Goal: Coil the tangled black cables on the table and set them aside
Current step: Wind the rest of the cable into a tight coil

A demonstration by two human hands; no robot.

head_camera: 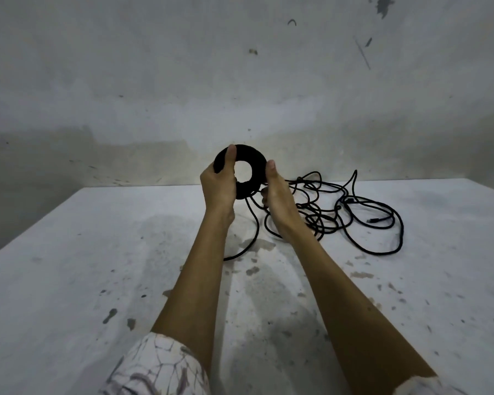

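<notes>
Mid-coil — one tight black ring-shaped cable coil (250,166) done, loose tangle left.

I see the left hand (218,185) gripping the coil's left rim, thumb curled over it; the right hand (277,192) pinches the right rim. Coil held above the stained white table (97,252), upright, its open centre facing me. Loose black cable tangle (354,212) on the table to the right — sprawled left-right, no clear long axis, one strand feeding the coil. Roughly halfway, I judge.
</notes>
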